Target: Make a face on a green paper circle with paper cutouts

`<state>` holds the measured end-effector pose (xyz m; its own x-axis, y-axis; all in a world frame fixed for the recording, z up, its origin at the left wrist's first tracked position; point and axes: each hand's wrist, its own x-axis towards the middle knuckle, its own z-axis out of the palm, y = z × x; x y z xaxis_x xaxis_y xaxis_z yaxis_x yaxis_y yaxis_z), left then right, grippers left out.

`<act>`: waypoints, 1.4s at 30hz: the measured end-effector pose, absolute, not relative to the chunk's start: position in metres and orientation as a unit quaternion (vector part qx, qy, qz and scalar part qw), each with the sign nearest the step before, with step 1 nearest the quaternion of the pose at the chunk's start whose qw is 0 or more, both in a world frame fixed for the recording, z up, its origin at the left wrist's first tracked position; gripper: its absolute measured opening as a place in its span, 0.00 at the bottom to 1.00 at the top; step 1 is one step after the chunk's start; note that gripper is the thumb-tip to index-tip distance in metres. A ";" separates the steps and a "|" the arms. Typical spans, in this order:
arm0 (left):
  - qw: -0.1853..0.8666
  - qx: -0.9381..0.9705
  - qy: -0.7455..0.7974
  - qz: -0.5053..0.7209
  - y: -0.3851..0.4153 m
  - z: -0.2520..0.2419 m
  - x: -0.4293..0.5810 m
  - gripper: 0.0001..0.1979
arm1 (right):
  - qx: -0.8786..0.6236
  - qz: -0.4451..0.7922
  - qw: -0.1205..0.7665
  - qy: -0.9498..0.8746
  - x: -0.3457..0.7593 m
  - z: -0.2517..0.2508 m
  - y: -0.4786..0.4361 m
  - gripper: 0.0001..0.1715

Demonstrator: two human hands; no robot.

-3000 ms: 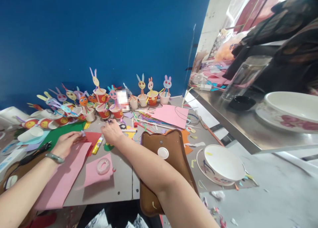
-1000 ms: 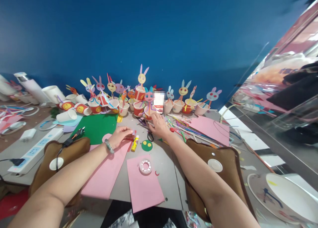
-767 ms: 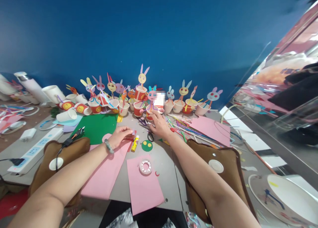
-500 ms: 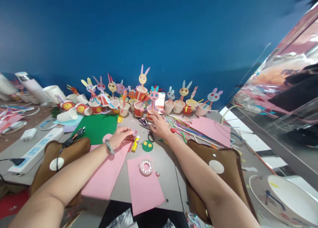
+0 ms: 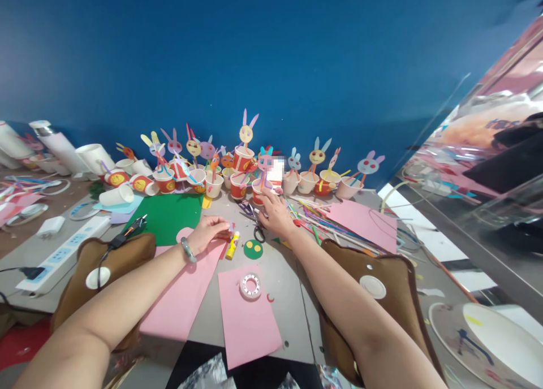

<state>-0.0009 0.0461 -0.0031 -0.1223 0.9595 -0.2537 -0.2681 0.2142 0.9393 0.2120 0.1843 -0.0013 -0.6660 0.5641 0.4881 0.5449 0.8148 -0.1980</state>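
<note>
My left hand [image 5: 208, 234], a bracelet on its wrist, is closed in a pinch over the left pink sheet. At its fingertips show small reddish and purple bits, too small to name. Just right of them lies a yellow glue stick [image 5: 233, 246]. A green paper disc with two yellow spots [image 5: 253, 249] rests nearby. My right hand [image 5: 278, 215] is stretched forward, fingers apart, close to a red and white paper cup [image 5: 257, 195] with a pink rabbit figure [image 5: 265, 161]. Beside its thumb are black-handled scissors [image 5: 259, 234]; the fingertips' contact is unclear.
Several paper cups with rabbit figures [image 5: 317, 157] line the blue wall. Pipe cleaners [image 5: 335, 228] lie at right. A tape roll [image 5: 250, 286] sits on a pink sheet [image 5: 248, 332]. Brown cushions [image 5: 399, 304] flank the work area; a power strip [image 5: 63, 253] is at left.
The view has shifted slightly, moving everything a little to the right in the picture. Both hands keep nearly the same pose and place; nothing is visibly picked up or let go.
</note>
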 end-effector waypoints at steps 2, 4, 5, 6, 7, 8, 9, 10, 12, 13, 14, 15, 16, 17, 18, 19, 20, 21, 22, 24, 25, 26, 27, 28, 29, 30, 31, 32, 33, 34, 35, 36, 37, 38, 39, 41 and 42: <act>0.575 0.331 0.526 0.532 0.046 -0.003 -0.001 0.18 | -0.304 0.018 0.272 -0.913 0.212 -0.001 0.184 0.28; 0.576 0.331 0.525 0.532 0.045 -0.002 0.000 0.18 | -0.303 0.017 0.273 -0.913 0.212 -0.001 0.185 0.28; 0.577 0.329 0.525 0.531 0.045 -0.002 0.000 0.18 | -0.302 0.016 0.274 -0.913 0.212 -0.001 0.185 0.28; 0.578 0.329 0.525 0.530 0.045 -0.002 0.000 0.18 | -0.302 0.015 0.274 -0.913 0.212 -0.002 0.185 0.28; 0.579 0.327 0.526 0.530 0.045 -0.003 0.000 0.18 | -0.302 0.015 0.276 -0.913 0.212 -0.002 0.185 0.27; 0.580 0.327 0.526 0.529 0.045 -0.003 0.000 0.18 | -0.301 0.014 0.277 -0.912 0.211 -0.002 0.184 0.27; 0.580 0.328 0.525 0.529 0.045 -0.004 0.000 0.18 | -0.301 0.012 0.280 -0.912 0.211 -0.002 0.183 0.26; 0.582 0.330 0.522 0.529 0.046 -0.004 0.000 0.18 | -0.300 0.011 0.283 -0.911 0.210 -0.002 0.182 0.25; 0.585 0.335 0.516 0.529 0.046 -0.006 0.000 0.19 | -0.290 0.010 0.293 -0.911 0.209 0.000 0.176 0.24; 0.585 0.338 0.513 0.529 0.047 -0.006 0.000 0.19 | -0.280 0.011 0.298 -0.913 0.208 0.001 0.173 0.23; 0.585 0.341 0.512 0.529 0.047 -0.006 0.001 0.19 | -0.267 0.011 0.303 -0.915 0.207 0.003 0.169 0.22; 0.583 0.344 0.511 0.529 0.047 -0.007 0.001 0.20 | -0.252 0.011 0.306 -0.918 0.206 0.006 0.165 0.21; 0.581 0.348 0.511 0.529 0.047 -0.007 0.001 0.20 | -0.236 0.011 0.307 -0.922 0.204 0.008 0.160 0.19; 0.580 0.351 0.510 0.530 0.047 -0.007 0.002 0.20 | -0.220 0.010 0.307 -0.926 0.203 0.011 0.156 0.18; 0.579 0.354 0.508 0.531 0.046 -0.007 0.002 0.20 | -0.204 0.009 0.304 -0.930 0.201 0.015 0.152 0.17; 0.578 0.353 0.505 0.534 0.046 -0.007 0.002 0.19 | -0.188 0.010 0.298 -0.936 0.199 0.018 0.149 0.16; 0.579 0.351 0.502 0.539 0.045 -0.007 0.003 0.19 | -0.173 0.011 0.288 -0.942 0.197 0.021 0.147 0.15; 0.581 0.348 0.498 0.541 0.044 -0.007 0.003 0.19 | -0.159 0.013 0.275 -0.948 0.195 0.024 0.145 0.14; 0.585 0.345 0.494 0.542 0.044 -0.006 0.003 0.18 | -0.149 0.015 0.260 -0.954 0.194 0.026 0.144 0.14; 0.595 0.337 0.490 0.540 0.043 -0.005 0.003 0.18 | -0.143 0.020 0.231 -0.962 0.194 0.031 0.144 0.13; 0.597 0.332 0.493 0.538 0.042 -0.005 0.003 0.18 | -0.148 0.023 0.219 -0.964 0.194 0.033 0.144 0.13; 0.599 0.326 0.496 0.537 0.042 -0.004 0.004 0.18 | -0.154 0.026 0.206 -0.966 0.196 0.035 0.144 0.12; 0.599 0.319 0.503 0.535 0.041 -0.002 0.004 0.18 | -0.162 0.030 0.195 -0.967 0.198 0.037 0.144 0.12; 0.598 0.314 0.511 0.533 0.041 -0.001 0.004 0.18 | -0.170 0.036 0.182 -0.968 0.200 0.039 0.143 0.11; 0.599 0.311 0.512 0.531 0.041 0.001 0.005 0.18 | -0.179 0.041 0.171 -0.968 0.203 0.041 0.141 0.11; 0.602 0.307 0.508 0.535 0.040 0.003 0.005 0.17 | -0.198 0.044 0.171 -0.964 0.207 0.043 0.139 0.11; 0.603 0.301 0.506 0.538 0.040 0.005 0.005 0.17 | -0.219 0.054 0.171 -0.959 0.210 0.044 0.136 0.11; 0.603 0.300 0.500 0.544 0.040 0.006 0.005 0.16 | -0.248 0.072 0.185 -0.948 0.214 0.045 0.133 0.10; 0.603 0.296 0.499 0.547 0.040 0.007 0.006 0.16 | -0.276 0.103 0.197 -0.935 0.217 0.045 0.130 0.10; 0.604 0.293 0.498 0.550 0.040 0.007 0.006 0.15 | -0.301 0.143 0.212 -0.919 0.220 0.044 0.126 0.10; 0.605 0.289 0.495 0.552 0.040 0.007 0.006 0.15 | -0.322 0.182 0.225 -0.901 0.223 0.042 0.123 0.10; 0.607 0.289 0.490 0.554 0.041 0.006 0.006 0.15 | -0.338 0.214 0.233 -0.886 0.225 0.038 0.121 0.10; 0.605 0.292 0.486 0.560 0.042 0.005 0.006 0.15 | -0.350 0.239 0.239 -0.874 0.227 0.034 0.119 0.10; 0.601 0.295 0.483 0.564 0.043 0.004 0.006 0.15 | -0.359 0.255 0.240 -0.865 0.228 0.028 0.118 0.10; 0.598 0.297 0.481 0.568 0.044 0.003 0.006 0.15 | -0.364 0.265 0.238 -0.861 0.230 0.023 0.117 0.10; 0.593 0.297 0.479 0.575 0.046 0.001 0.007 0.15 | -0.368 0.271 0.225 -0.861 0.232 0.012 0.118 0.11; 0.593 0.295 0.476 0.579 0.047 0.000 0.007 0.16 | -0.363 0.268 0.215 -0.866 0.233 0.008 0.118 0.11</act>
